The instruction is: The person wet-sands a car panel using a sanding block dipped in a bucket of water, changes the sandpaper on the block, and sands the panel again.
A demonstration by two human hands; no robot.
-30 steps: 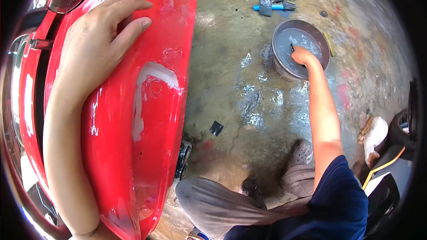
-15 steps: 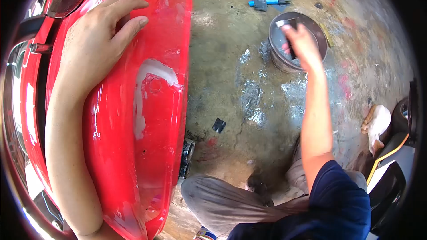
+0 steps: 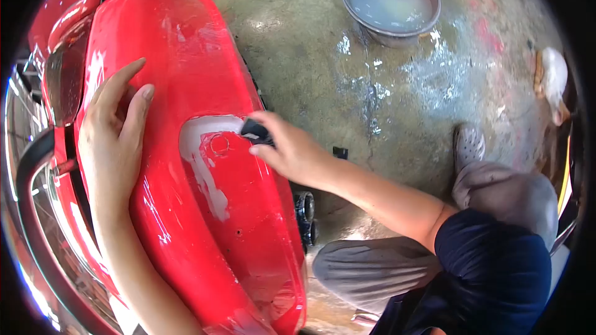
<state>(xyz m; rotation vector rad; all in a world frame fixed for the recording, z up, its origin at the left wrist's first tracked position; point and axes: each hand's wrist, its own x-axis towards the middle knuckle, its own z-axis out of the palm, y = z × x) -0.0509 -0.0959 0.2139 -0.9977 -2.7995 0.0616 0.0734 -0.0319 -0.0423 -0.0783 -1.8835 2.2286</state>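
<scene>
A red car bumper fills the left half of the view, with a whitish filler patch curving around a faint ring mark. On the bumper's upper side lies my left hand, fingers stretched and thumb apart, holding nothing. My right hand grips a folded piece of black sandpaper between thumb and fingers. It is at the right end of the filler patch, near the bumper's edge; whether it presses on the surface I cannot tell.
A bucket of cloudy water stands on the wet concrete floor. A small black scrap lies near my right forearm. Exhaust pipes stick out below the bumper. A white and tan animal lies at the far right.
My right hand has left the bucket with the black sandpaper and moved left to the filler patch. My left hand stays on the bumper. The view has shifted.
</scene>
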